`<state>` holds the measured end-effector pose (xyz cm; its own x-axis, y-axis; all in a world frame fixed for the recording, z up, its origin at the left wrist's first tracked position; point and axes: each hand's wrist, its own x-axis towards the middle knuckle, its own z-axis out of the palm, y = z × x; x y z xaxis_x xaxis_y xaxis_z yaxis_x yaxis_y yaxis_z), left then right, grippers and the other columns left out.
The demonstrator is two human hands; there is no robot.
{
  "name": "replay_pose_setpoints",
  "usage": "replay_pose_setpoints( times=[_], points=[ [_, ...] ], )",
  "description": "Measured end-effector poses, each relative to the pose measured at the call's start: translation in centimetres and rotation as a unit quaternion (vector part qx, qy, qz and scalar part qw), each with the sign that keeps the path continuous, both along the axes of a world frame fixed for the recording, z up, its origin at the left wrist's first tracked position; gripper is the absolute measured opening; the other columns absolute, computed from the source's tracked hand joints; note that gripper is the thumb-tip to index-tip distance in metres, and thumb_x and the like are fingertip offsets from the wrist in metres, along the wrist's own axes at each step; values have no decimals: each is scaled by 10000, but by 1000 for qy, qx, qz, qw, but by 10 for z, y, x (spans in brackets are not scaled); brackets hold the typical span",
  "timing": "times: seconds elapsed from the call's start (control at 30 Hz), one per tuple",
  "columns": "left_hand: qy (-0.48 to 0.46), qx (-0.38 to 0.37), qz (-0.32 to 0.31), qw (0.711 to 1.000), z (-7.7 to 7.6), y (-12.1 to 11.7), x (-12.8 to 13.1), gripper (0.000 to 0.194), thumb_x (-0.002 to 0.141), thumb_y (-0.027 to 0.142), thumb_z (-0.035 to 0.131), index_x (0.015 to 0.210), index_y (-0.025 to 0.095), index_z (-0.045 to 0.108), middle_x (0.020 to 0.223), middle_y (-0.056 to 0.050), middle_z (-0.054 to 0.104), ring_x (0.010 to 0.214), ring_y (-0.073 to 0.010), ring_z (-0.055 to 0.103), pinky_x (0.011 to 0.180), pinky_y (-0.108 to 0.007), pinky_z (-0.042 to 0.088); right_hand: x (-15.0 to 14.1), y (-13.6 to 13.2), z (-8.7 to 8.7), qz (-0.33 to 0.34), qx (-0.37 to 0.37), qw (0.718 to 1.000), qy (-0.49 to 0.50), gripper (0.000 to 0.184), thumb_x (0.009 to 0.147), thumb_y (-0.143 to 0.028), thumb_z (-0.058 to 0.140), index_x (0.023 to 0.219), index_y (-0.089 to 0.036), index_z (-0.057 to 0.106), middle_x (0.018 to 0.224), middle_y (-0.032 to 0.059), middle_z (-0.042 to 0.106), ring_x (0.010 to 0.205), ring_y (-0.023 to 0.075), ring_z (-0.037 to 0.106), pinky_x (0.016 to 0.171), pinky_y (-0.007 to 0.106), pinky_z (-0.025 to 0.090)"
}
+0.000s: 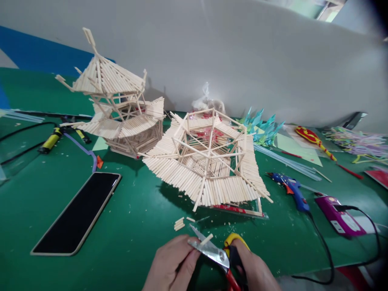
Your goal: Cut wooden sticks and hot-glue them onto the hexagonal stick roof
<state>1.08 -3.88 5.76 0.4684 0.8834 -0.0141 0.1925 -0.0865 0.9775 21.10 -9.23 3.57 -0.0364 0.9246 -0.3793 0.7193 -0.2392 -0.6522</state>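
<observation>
Head view, and the scissors (220, 255) are right on the wood! The left hand (173, 263) has its fingers together, apparently clamped on a short stick (207, 239), whose free end pokes up between the parted blades. The right hand (256, 264) has its grip firmly round the handles. All this happens at the near side of the desk (136, 238), just in front of the open tower (222, 193).

So how far along are we? A handful of bits (180, 223) lies just beyond the left hand, so some trimming looks done; this stick does not look cut through yet, though the blade hides part of it. On the open tower the sloping eave is laid with sticks side by side, a good stretch done, I'd say, but above it stands only bare frame, so the top looks left to cover. Compare the roofed tower (106, 79) behind: peaked, spired, close to complete by the look of it. The glue gun (292, 188) lies off to the right, touched by neither hand
</observation>
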Motion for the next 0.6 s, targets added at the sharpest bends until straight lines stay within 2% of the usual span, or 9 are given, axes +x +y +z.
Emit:
replay_pose_setpoints(
  times=[0.07, 0.1, 0.2, 0.3, 0.4, 0.5, 0.6],
  points=[
    [-8, 22, -13, 1000, 1, 2, 0, 200, 825, 221, 442, 751, 182, 625, 690, -32, 577, 636, -149, 517, 605, -232, 391, -2, 2, 3, 0, 3, 1000, 7, 340, 585, -141, 537, 916, -211, 570, 765, 60, 678, 646, 215, 637, 539, 262, 453],
    [-20, 0, -20, 1000, 1, 3, 0, 208, 824, 239, 449, 740, 179, 630, 666, -26, 569, 611, -142, 507, 579, -225, 383, -3, 4, 5, 1, 4, 1000, 10, 359, 567, -154, 561, 921, -216, 568, 776, 56, 676, 650, 217, 633, 546, 266, 457],
    [-78, -143, -32, 986, 0, 7, -2, 283, 796, 370, 505, 678, 159, 652, 538, 19, 464, 494, -102, 393, 465, -201, 285, -5, 6, 11, 4, 5, 1000, 13, 383, 524, -181, 608, 899, -243, 566, 748, 29, 669, 634, 218, 618, 544, 281, 459],
    [-152, -284, -52, 945, -2, 9, -1, 330, 722, 438, 586, 627, 134, 670, 471, 45, 386, 452, -80, 283, 443, -209, 185, -6, 7, 13, 6, 2, 1000, 14, 337, 536, -185, 602, 864, -258, 571, 745, 20, 670, 639, 217, 615, 549, 287, 457],
    [-219, -372, -78, 899, -4, 11, 1, 301, 662, 422, 651, 618, 126, 689, 419, 57, 372, 421, -67, 246, 451, -216, 173, -6, 6, 12, 8, -4, 1000, 13, 334, 541, -167, 589, 863, -253, 572, 783, 32, 680, 670, 223, 625, 548, 277, 453],
    [-260, -397, -81, 876, -6, 11, 4, 292, 638, 414, 681, 645, 123, 697, 396, 70, 358, 402, -54, 235, 451, -213, 188, -4, 4, 10, 5, -14, 1000, 3, 325, 565, -131, 536, 869, -240, 573, 751, 39, 687, 660, 223, 637, 541, 272, 446],
    [-225, -358, -39, 905, -8, 8, 5, 301, 670, 442, 656, 659, 141, 674, 434, 68, 392, 417, -53, 267, 450, -198, 193, -1, 3, 7, 1, -19, 1000, -8, 295, 594, -120, 498, 858, -227, 573, 709, 44, 685, 631, 219, 638, 544, 279, 446]
  ],
)
